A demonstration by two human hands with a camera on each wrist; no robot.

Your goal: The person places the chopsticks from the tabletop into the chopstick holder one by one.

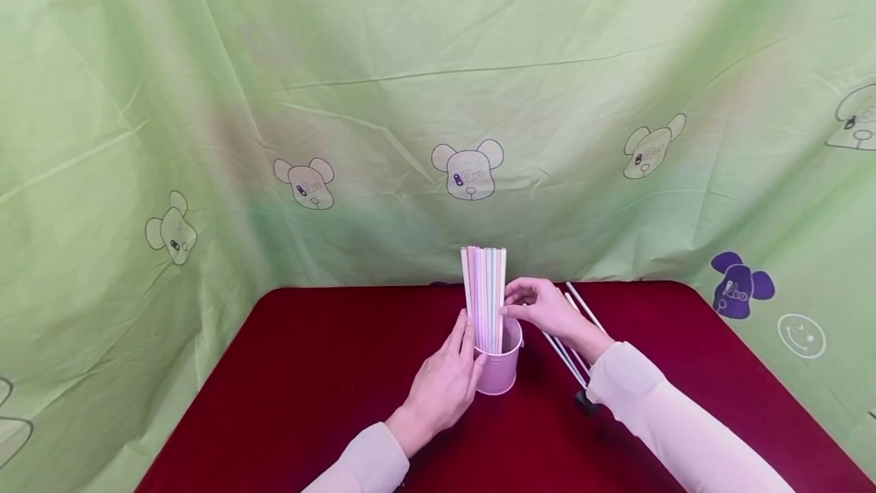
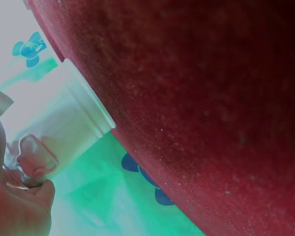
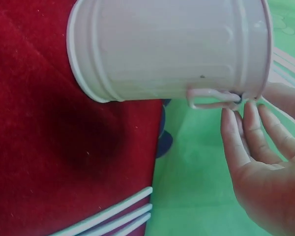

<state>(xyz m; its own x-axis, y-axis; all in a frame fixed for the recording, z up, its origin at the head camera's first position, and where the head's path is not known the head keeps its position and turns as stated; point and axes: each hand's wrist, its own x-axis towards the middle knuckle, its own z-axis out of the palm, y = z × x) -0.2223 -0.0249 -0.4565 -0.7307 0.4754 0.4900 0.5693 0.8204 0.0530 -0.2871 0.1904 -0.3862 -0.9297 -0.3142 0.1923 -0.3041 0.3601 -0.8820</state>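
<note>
A bundle of pastel drinking straws [image 1: 486, 295] stands upright in a small pink bucket [image 1: 498, 375] on the red table. My left hand [image 1: 441, 386] rests against the bucket's left side, its extended fingers reaching up along the straws and its thumb near the rim. On the other side, my right hand [image 1: 547, 310] has its thumb at the right edge of the bundle, the other fingers loosely bent. From the right wrist, the fingertips [image 3: 253, 110] appear beside the bucket's rim and small side handle [image 3: 214, 97]. The left wrist view shows the bucket [image 2: 64, 118] beside the left hand [image 2: 24, 206].
Several loose straws [image 1: 564, 356] lie on the table right of the bucket, partly under the right forearm. A small dark object [image 1: 585, 402] sits by their near ends. Green printed cloth [image 1: 383, 128] hangs behind and beside the red table [image 1: 328, 371].
</note>
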